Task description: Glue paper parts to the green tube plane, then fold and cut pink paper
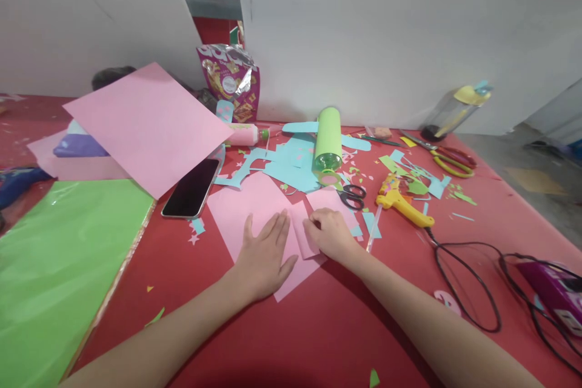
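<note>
A sheet of pink paper (236, 218) lies on the red table in front of me, with a strip at its right side folded over. My left hand (266, 254) rests flat on the sheet, fingers stretched and thumb apart. Curled fingers of my right hand (331, 233) press on the folded pink strip (304, 230); my palm hides part of it. Just beyond my right hand are small black-handled scissors (352, 196). Behind the paper stands a green-wrapped bottle (329, 133) lying over light blue paper pieces (291, 160).
A yellow glue gun (400, 203) with a black cord lies right, near red-and-yellow-handled scissors (450, 157) and a water bottle (457, 110). Left are a phone (191, 189), green sheets (68, 267) and a raised pink sheet (150, 127). A snack bag (231, 82) stands behind.
</note>
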Demonstrator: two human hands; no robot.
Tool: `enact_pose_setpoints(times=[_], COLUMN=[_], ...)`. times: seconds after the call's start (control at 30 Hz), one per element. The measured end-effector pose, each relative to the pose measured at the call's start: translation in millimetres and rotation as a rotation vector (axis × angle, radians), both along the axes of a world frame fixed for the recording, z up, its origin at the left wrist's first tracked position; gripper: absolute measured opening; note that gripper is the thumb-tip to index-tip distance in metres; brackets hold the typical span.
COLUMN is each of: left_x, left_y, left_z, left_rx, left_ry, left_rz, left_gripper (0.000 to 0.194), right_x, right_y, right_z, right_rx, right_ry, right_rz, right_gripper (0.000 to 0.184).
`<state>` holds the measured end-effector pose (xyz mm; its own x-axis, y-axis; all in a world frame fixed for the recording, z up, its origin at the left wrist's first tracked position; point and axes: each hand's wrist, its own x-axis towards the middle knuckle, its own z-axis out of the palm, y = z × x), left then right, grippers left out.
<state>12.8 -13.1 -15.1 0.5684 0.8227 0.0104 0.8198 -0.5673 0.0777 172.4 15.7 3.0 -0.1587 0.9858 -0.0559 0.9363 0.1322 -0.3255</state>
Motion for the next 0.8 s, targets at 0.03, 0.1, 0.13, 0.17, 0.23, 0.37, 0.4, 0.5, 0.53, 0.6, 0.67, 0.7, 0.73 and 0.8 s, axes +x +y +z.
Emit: enact_pose_setpoints(times=[0.03,0.1,0.13,0.17,0.23,0.37,0.4,0.5,0.53,0.6,0.67,0.7,0.73,0.8], left_x=[-0.1,0.0,0.0,0.0,0.1,-0.2,-0.3,-0.5,-0.5,-0.3,0.0,0.2,0.4,0.7], left_y=[0.0,0.1,0.1,0.0,-0.3,-0.9,-1.0,-1.0,-1.0,-0.8,-0.6,-0.6,-0.6,-0.7], left_z=[-0.5,-1.0,-1.0,-1.0,-1.0,-1.8,-2.0,-2.2,-2.0,-1.5,-0.9,-0.7,-0.5,-0.2], left_rx=[0.000,0.000,0.000,0.000,0.002,0.013,0.012,0.006,0.006,0.009,0.013,0.014,0.015,0.018], left_ry=[0.001,0.003,0.003,0.003,-0.001,-0.004,-0.005,-0.009,-0.007,0.002,0.012,0.015,0.018,0.024], left_rz=[0.000,0.005,0.007,0.009,0.010,0.011,0.010,0.006,0.006,0.012,0.016,0.014,0.012,0.006], left_gripper=[0.057,0.057,0.057,0.057,0.056,0.056,0.057,0.057,0.057,0.057,0.057,0.057,0.057,0.057], right_x=[0.0,-0.4,-0.6,-0.9,-1.4,-1.2,-1.0,-0.1,0.2,0.8,1.4,1.7,2.0,2.3], right_y=[-0.1,-0.7,-1.1,-1.5,-1.9,-1.7,-1.6,-1.7,-1.9,-2.9,-4.6,-5.7,-6.8,-8.9], right_z=[-0.4,-0.8,-0.9,-0.9,-1.0,-2.0,-2.2,-1.7,-1.1,0.6,1.9,2.2,2.2,1.4], right_rx=[0.001,0.002,0.002,0.002,-0.002,-0.010,-0.011,-0.010,-0.008,-0.005,-0.006,-0.008,-0.011,-0.016], right_ry=[0.003,0.005,0.004,0.003,-0.001,-0.004,-0.003,0.003,0.006,0.014,0.019,0.020,0.020,0.018], right_rz=[0.005,0.018,0.025,0.032,0.046,0.061,0.062,0.054,0.049,0.041,0.034,0.031,0.027,0.023], right_gripper=[0.030,0.030,0.030,0.030,0.029,0.027,0.027,0.026,0.026,0.027,0.029,0.030,0.031,0.031])
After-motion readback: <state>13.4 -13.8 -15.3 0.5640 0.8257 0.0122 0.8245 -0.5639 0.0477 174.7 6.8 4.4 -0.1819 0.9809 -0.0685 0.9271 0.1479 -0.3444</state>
